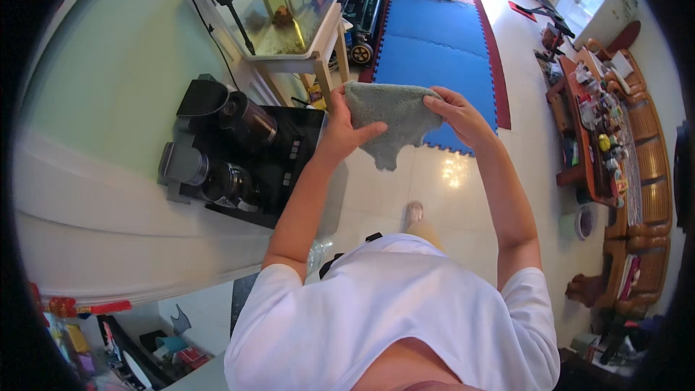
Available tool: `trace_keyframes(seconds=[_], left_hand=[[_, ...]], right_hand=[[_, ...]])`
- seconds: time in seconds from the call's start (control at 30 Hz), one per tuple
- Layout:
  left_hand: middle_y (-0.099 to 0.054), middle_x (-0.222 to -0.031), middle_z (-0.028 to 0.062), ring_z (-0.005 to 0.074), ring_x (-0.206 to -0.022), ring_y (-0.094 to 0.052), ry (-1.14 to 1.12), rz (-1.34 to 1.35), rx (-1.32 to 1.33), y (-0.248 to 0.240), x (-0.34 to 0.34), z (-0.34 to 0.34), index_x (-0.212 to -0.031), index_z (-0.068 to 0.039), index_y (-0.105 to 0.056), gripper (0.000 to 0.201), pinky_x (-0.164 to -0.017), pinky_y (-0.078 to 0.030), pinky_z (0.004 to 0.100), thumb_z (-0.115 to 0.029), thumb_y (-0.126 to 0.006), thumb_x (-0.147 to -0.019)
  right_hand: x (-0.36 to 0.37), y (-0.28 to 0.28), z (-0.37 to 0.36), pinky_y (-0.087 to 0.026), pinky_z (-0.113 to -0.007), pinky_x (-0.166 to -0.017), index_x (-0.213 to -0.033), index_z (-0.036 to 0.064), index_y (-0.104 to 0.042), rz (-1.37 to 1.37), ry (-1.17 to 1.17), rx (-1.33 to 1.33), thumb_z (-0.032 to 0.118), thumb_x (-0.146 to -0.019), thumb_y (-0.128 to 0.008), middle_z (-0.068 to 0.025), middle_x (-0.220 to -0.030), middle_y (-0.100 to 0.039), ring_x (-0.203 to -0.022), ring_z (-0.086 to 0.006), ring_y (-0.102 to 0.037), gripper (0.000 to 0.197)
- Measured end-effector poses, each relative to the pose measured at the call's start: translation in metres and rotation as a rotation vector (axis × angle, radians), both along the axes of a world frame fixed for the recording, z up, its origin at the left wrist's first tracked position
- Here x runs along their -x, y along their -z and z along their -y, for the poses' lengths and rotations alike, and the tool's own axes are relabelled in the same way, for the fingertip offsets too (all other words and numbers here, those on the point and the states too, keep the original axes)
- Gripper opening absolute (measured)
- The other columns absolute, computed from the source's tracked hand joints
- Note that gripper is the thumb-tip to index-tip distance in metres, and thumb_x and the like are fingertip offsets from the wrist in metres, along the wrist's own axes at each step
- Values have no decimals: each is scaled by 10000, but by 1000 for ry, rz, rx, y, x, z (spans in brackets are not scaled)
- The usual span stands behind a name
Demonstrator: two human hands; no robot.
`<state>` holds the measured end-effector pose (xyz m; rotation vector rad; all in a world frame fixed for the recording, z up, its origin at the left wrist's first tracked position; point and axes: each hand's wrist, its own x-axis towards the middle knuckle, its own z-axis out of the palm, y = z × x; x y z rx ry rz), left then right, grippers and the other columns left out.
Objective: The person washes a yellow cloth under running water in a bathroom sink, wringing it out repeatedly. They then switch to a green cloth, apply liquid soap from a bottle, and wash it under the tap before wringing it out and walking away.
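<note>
Cloth (391, 122), grey and hanging out in front of my chest above the floor, right of the black tea machine (239, 152), is pinched at its top corners by my left hand (346, 127) and right hand (457, 116), so I would keep both grips firm and level.

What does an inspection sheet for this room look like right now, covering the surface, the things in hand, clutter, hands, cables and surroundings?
Surface: pale glossy tiled floor with blue foam mats edged in red.
Job's things: grey cloth, held spread out in the air between both hands.
Clutter: black tea station with kettles at the wall; wooden table crowded with small items.
Grippers: left hand and right hand each grip an upper corner of the cloth.
Cables: nothing seen clearly.
Surroundings: fish tank on a pale stand, wooden bench at right, pale green wall at left.
</note>
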<state>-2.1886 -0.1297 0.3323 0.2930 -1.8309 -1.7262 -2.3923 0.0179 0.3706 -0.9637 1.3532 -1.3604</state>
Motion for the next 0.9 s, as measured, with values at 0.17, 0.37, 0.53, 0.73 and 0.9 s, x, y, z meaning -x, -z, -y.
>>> trace_keyframes(seconds=[0.17,0.37,0.53,0.73,0.9], left_hand=[[-331,-1345,203,289,-1192,-453,-66,249,190,-1,48,37,-1365,-128,2,921,-992,-398,405,-132,-719,-792],[-588,-1074,164,181,-1039,-558,-134,230,-156,-63,93,70,-1364,-128,-81,867,-848,-474,348,-105,-730,-791],[-533,-1176,84,195,-1068,-532,-45,296,188,-109,113,100,-1298,-81,-421,666,-921,-417,322,-127,-771,-733],[-520,-987,104,283,-987,-547,-321,970,738,-169,138,106,-1045,-169,-657,398,-795,-472,375,-204,-773,-666],[-547,-919,91,283,-837,-601,-764,585,1304,-214,128,163,-953,-154,-682,237,-703,-483,409,-228,-719,-730]], right_hand=[[69,6,61,-416,-279,-854,-1221,94,-533,-189,47,61,277,-912,-592,-22,-1044,-565,-967,-123,-507,364],[138,-17,118,-401,-324,-943,-1390,153,-384,234,-266,92,174,-837,-682,-46,-1111,-554,-1054,-167,-512,629],[173,-58,175,-330,-332,-1029,-1369,105,-412,-238,-657,239,108,-652,-807,-66,-1272,-471,-1182,-204,-430,819],[187,-108,241,-391,-356,-946,-1097,104,-649,-956,-783,252,213,-710,-774,-198,-1164,-425,-1093,-344,-451,421],[196,-146,319,-434,-349,-919,-952,11,-683,-944,-536,911,264,-762,-742,-164,-1220,-431,-1098,-286,-487,323]])
